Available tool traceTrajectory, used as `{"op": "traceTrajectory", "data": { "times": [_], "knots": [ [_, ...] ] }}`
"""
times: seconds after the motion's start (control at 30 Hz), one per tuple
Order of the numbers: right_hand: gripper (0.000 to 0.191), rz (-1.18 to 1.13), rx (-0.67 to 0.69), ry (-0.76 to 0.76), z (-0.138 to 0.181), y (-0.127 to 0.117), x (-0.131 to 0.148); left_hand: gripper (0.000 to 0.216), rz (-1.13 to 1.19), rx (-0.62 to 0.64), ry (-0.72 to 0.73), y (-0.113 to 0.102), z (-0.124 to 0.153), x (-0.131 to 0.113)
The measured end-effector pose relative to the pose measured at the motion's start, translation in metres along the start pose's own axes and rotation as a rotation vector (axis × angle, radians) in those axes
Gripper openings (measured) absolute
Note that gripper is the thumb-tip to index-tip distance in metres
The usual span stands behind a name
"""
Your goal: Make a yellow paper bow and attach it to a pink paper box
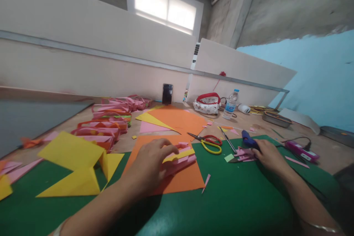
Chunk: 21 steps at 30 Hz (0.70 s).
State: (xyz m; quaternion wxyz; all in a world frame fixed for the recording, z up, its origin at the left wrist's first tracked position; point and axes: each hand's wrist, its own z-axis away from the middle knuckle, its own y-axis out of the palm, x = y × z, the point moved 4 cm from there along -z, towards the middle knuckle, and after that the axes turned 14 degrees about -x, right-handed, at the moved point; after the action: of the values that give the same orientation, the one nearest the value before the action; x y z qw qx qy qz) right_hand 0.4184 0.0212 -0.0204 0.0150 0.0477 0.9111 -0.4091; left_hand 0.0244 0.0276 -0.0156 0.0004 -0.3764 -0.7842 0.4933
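Note:
Near the middle of the green mat (221, 199), my left hand (151, 160) curls its fingers over a folded pink craft piece (181, 164) with a yellow strip across it. Beneath that piece lies an orange sheet (190, 180). Off to the right, my right hand (268, 155) is closed round a blue glue gun (249, 141); its palm hides part of the handle. Small pink scraps (245, 153) lie under the gun's front. Scissors (211, 143) with red and yellow handles rest between the hands, beside a pen-like tool (228, 140).
Folded yellow sheets (72, 151) spread at left, with a row of finished-looking pink and orange pieces (99, 131) behind. A phone (167, 94), a white pouch (207, 105) and a water bottle (231, 105) stand at the back. A purple power strip (301, 151) with a cable sits at right.

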Motion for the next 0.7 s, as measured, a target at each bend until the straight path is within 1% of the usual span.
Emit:
{"op": "traceTrajectory", "data": {
  "times": [0.07,0.13,0.17,0.27,0.3,0.33,0.37,0.4,0.43,0.5,0.7],
  "knots": [
    [0.026,-0.007,0.018,-0.034,-0.006,-0.004,0.009,0.021,-0.029,-0.009,0.033,-0.001,0.001,0.0],
    [0.031,-0.041,0.02,-0.099,-0.012,-0.016,0.036,0.02,-0.072,0.004,0.065,-0.001,0.002,0.0],
    [0.033,-0.079,0.028,-0.155,-0.015,-0.024,0.057,0.02,-0.087,0.016,0.077,-0.001,0.003,0.001],
    [0.03,-0.244,0.089,-0.387,-0.025,-0.045,0.132,0.023,-0.11,0.025,0.104,-0.001,0.003,0.001],
    [0.028,-0.333,0.127,-0.518,-0.027,-0.049,0.158,0.024,-0.115,0.019,0.117,-0.001,0.003,0.001],
    [0.024,-0.399,0.132,-0.622,-0.029,-0.053,0.181,0.023,-0.118,0.014,0.134,-0.002,0.004,0.001],
    [0.022,-0.448,0.118,-0.716,-0.03,-0.056,0.199,0.023,-0.122,0.009,0.152,-0.002,0.004,0.001],
    [0.022,-0.484,0.117,-0.777,-0.03,-0.056,0.213,0.022,-0.124,0.006,0.166,-0.002,0.004,0.0],
    [0.021,-0.508,0.113,-0.819,-0.031,-0.054,0.223,0.021,-0.126,0.006,0.177,-0.002,0.004,0.0],
    [0.022,-0.538,0.119,-0.847,-0.03,-0.05,0.231,0.021,-0.135,0.007,0.195,-0.001,0.003,-0.002],
    [0.027,-0.566,0.172,-0.826,-0.021,-0.042,0.228,0.022,-0.17,0.027,0.223,0.001,0.002,-0.005]
  ]
}}
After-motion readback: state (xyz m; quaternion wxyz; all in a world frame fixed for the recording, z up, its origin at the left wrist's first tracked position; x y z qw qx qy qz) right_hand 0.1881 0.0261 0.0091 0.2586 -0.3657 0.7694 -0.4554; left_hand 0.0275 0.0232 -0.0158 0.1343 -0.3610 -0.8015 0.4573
